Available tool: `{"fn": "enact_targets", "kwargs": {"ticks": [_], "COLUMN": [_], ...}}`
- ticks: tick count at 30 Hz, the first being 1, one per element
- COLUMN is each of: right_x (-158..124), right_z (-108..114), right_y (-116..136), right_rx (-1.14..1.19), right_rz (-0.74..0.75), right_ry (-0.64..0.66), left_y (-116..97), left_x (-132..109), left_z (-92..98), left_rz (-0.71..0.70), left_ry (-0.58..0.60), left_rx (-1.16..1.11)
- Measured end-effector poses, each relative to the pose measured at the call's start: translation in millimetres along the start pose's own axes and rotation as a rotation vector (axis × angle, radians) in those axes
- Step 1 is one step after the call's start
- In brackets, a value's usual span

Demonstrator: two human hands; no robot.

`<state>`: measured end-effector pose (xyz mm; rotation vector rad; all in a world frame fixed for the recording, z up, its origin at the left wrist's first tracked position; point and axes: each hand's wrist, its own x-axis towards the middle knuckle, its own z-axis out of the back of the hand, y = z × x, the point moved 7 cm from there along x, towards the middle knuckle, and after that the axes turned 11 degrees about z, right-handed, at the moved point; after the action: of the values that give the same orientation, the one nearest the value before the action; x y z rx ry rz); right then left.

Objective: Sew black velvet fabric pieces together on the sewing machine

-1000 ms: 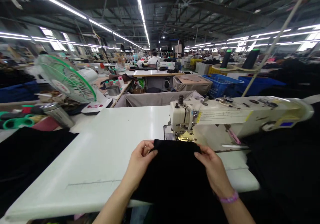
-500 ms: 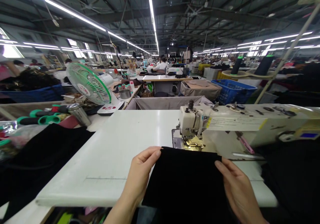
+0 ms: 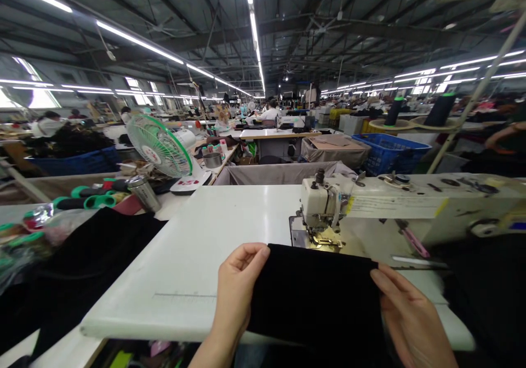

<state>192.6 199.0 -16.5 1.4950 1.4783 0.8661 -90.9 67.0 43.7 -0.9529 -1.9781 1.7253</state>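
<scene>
A piece of black cloth (image 3: 316, 297) is stretched between my two hands over the front edge of the white table (image 3: 193, 247). My left hand (image 3: 240, 280) pinches its upper left corner between thumb and fingers. The upper right corner is gripped by my right hand (image 3: 406, 302), thumb on the near side. Just beyond the cloth's top edge stands the sewing machine (image 3: 324, 203), its needle area and brass-coloured plate close behind the fabric. The lower part of the cloth hangs toward me, and its end is hard to make out.
Dark cloth (image 3: 86, 264) lies at the left, beside thread spools (image 3: 84, 199) and a metal flask (image 3: 143, 193). A green-rimmed fan (image 3: 160, 146) stands behind them. More dark fabric (image 3: 489, 297) is at the right. Blue baskets (image 3: 390, 151) and people sit farther back.
The view has turned slightly left, so most things appear farther right. The cloth's lower part has lifted or swung to the right, showing more table edge. Both hands keep their hold.
</scene>
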Motion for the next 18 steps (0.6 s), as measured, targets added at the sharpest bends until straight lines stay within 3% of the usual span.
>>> {"fn": "enact_targets", "kwargs": {"ticks": [6, 10, 14, 18], "right_x": [4, 2, 1, -1], "right_z": [-1, -16, -31, -36], "right_y": [6, 18, 21, 17], "right_rx": [-0.105, -0.207, -0.087, -0.011], "right_rz": [0.117, 0.249, 0.217, 0.182], "right_ry": [0.048, 0.150, 0.189, 0.187], "left_y": [0, -2, -1, -1], "left_x": [3, 6, 11, 14], "left_z": [4.3, 12.5, 24.2, 29.7], "left_rz": [-0.019, -0.031, -0.020, -0.075], "left_ry": [-0.016, -0.116, -0.224, -0.213], "left_rx": [0.022, -0.022, -0.065, -0.016]}}
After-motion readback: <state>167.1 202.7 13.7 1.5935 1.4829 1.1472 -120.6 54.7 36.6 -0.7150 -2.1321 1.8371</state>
